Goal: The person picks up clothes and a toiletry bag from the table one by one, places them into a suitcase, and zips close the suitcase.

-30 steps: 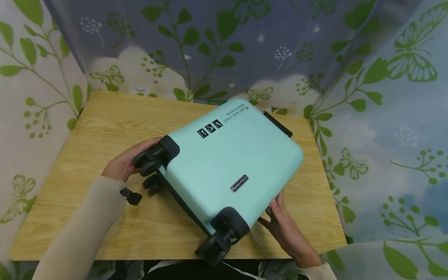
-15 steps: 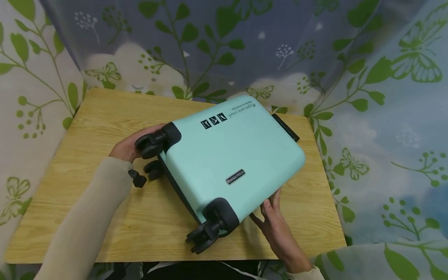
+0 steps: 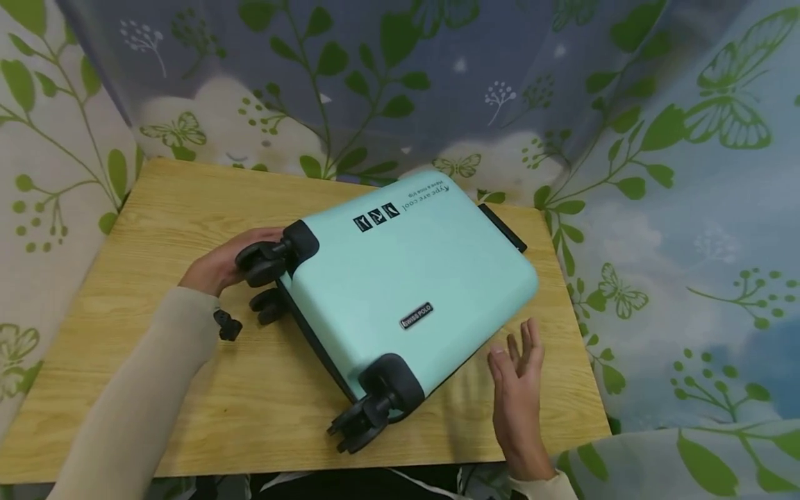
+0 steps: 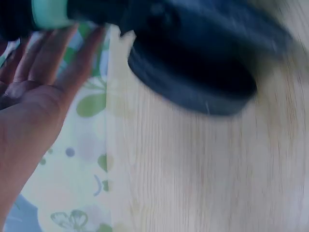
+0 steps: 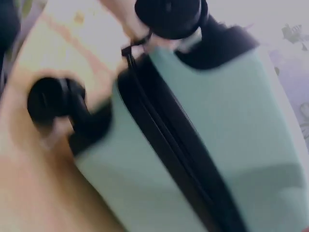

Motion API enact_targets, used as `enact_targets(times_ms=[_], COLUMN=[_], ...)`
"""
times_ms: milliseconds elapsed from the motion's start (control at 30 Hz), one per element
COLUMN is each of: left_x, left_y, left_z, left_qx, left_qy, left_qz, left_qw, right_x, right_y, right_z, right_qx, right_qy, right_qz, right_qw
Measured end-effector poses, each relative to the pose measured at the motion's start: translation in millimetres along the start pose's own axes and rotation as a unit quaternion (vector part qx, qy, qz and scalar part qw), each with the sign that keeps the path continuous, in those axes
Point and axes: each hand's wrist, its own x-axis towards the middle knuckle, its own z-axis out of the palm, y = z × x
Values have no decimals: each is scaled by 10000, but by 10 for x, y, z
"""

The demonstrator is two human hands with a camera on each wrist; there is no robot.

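Observation:
A mint-green hard suitcase (image 3: pixel 406 271) lies flat on the wooden table (image 3: pixel 187 208), its black wheels turned toward me. My left hand (image 3: pixel 215 262) rests behind the far-left wheel (image 3: pixel 262 262). In the left wrist view its fingers (image 4: pixel 58 53) lie straight beside that blurred black wheel (image 4: pixel 193 72). My right hand (image 3: pixel 519 368) hovers open over the table, fingers spread, just off the suitcase's right side and touching nothing. The right wrist view shows the suitcase's side (image 5: pixel 231 111) with its black zipper band (image 5: pixel 178 159) and two wheels.
The near wheel pair (image 3: pixel 362 423) sits close to the table's front edge. A black pull handle (image 3: pixel 503 228) sticks out at the suitcase's far end. Leaf-and-butterfly printed curtains (image 3: pixel 656 208) hang close around the back and both sides of the table.
My right hand has let go of the suitcase's right edge and drawn back, now open. The suitcase has shifted slightly left. My left hand stays at the far wheel.

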Motion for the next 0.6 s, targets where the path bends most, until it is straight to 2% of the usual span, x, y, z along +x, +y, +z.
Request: enact_targets(times_ms=[67, 133, 267, 367, 467, 533, 600], left_x=[-2, -5, -22, -58, -94, -115, -132], left_y=[-42, -68, -97, -104, -105, -111, -123], left_z=[-52, -90, -123, -128, -129, -132, -141], left_qx=[186, 272, 330, 403, 599, 807, 1059], left_qy=[20, 86, 268, 291, 312, 315, 341], left_qz=[107, 204, 390, 514, 672, 870, 1092], left_qw=[9998, 9994, 9983, 9974, 9955, 9924, 9878], right_x=[84, 175, 361, 513, 651, 712, 751], right_y=[-99, -215, -483, -687, -871, -1001, -1138], right_z=[-32, -48, -36, 23, 134, 233, 337], right_qx=[-314, -653, -1274, -1834, -2366, -2695, -3053], right_qy=[12, -89, -603, -1078, -1530, -1855, -2178], right_qz=[-582, -1157, -1960, -2353, -2695, -2901, -3118], right_qw=[9978, 9911, 9704, 9483, 9208, 8993, 8730])
